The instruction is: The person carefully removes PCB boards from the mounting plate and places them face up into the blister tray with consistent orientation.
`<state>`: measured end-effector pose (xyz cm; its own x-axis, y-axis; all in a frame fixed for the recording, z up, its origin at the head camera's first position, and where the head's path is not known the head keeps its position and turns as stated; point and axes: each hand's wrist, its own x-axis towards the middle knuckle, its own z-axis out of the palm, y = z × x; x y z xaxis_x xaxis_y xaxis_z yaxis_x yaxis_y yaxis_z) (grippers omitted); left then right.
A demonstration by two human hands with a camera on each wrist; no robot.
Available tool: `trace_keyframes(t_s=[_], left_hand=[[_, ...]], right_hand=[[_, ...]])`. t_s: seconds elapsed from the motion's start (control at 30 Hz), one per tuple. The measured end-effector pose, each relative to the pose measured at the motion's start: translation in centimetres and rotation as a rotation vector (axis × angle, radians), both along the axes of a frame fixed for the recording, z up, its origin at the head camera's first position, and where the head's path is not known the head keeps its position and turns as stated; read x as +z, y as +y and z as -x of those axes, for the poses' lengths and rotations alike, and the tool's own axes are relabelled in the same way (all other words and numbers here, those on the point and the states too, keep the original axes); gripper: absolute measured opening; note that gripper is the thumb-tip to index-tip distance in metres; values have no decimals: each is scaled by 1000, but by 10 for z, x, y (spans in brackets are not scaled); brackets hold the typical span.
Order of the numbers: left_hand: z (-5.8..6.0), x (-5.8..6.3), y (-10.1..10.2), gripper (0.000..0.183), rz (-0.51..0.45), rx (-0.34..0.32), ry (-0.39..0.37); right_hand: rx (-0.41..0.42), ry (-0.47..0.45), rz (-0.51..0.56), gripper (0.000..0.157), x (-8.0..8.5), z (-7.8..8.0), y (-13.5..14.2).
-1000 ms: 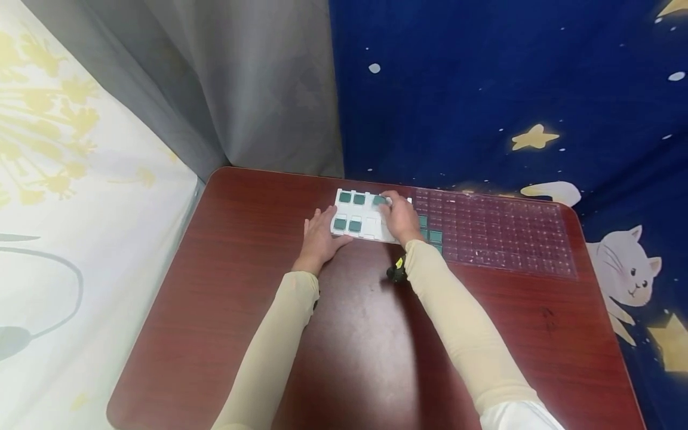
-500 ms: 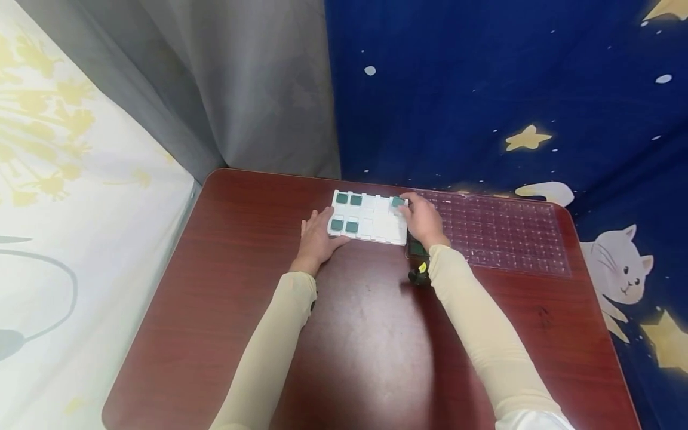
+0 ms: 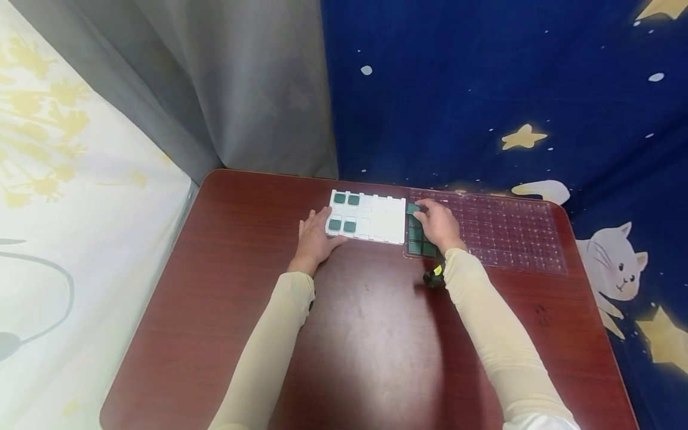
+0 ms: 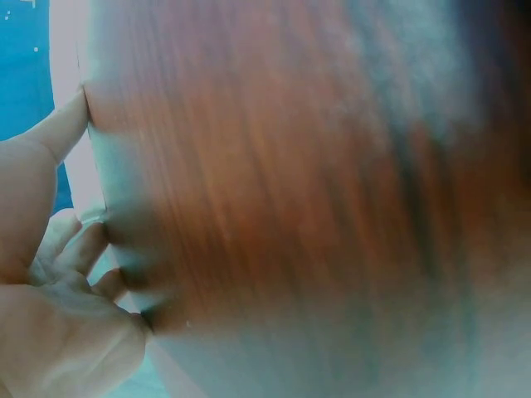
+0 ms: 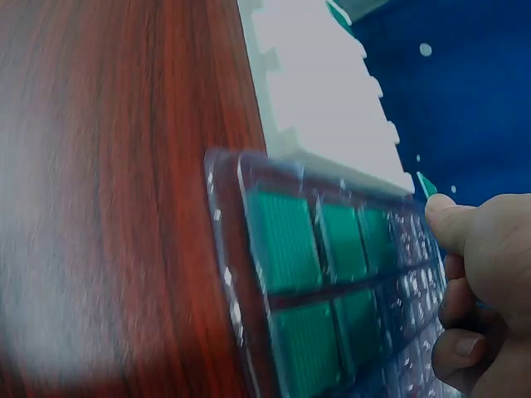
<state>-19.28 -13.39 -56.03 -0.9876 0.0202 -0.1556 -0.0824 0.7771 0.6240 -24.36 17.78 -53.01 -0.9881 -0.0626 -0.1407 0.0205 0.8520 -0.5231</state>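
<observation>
My right hand (image 3: 442, 226) pinches a small green square tile (image 3: 412, 208) between thumb and fingers, over the far left corner of a clear plastic compartment tray (image 3: 505, 236). In the right wrist view that tile (image 5: 427, 185) shows only as a thin edge beyond the thumb. Several green tiles (image 5: 286, 240) lie in the clear tray's compartments beside the hand. A white tray (image 3: 384, 224) stands just left of it, with several green tiles (image 3: 349, 226) in its left part. My left hand (image 3: 313, 242) rests along the white tray's left edge, thumb at the near corner, fingers spread.
Both trays lie near the far edge of a reddish-brown wooden table (image 3: 365, 334). A grey curtain (image 3: 263, 89) and a blue starry cloth (image 3: 430, 89) hang behind it. A dark wrist camera (image 3: 432, 278) sits below the right hand.
My right hand has carried the green tile rightward from over the white tray to the clear tray. The left hand stays at the white tray's left edge.
</observation>
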Motion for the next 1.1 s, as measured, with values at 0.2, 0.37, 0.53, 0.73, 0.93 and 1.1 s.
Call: trace_keyframes(t_s=[0.2, 0.37, 0.53, 0.73, 0.93, 1.1], left_hand=[[1, -1, 0, 93, -1, -1, -4], [1, -1, 0, 93, -1, 0, -7], [0, 0, 0, 93, -10, 5, -3], [0, 0, -1, 93, -11, 0, -5], [1, -2, -2, 93, 2, -8, 0], [2, -3, -1, 93, -1, -7, 1]], right_hand=[[-21, 1, -18, 40, -5, -4, 14], [-52, -18, -17, 41, -10, -7, 22], [-79, -31, -9, 41, -14, -10, 28], [-76, -15, 1, 39, -15, -13, 32], [-63, -9, 3, 39, -16, -15, 34], [-52, -7, 6, 38, -16, -16, 36]])
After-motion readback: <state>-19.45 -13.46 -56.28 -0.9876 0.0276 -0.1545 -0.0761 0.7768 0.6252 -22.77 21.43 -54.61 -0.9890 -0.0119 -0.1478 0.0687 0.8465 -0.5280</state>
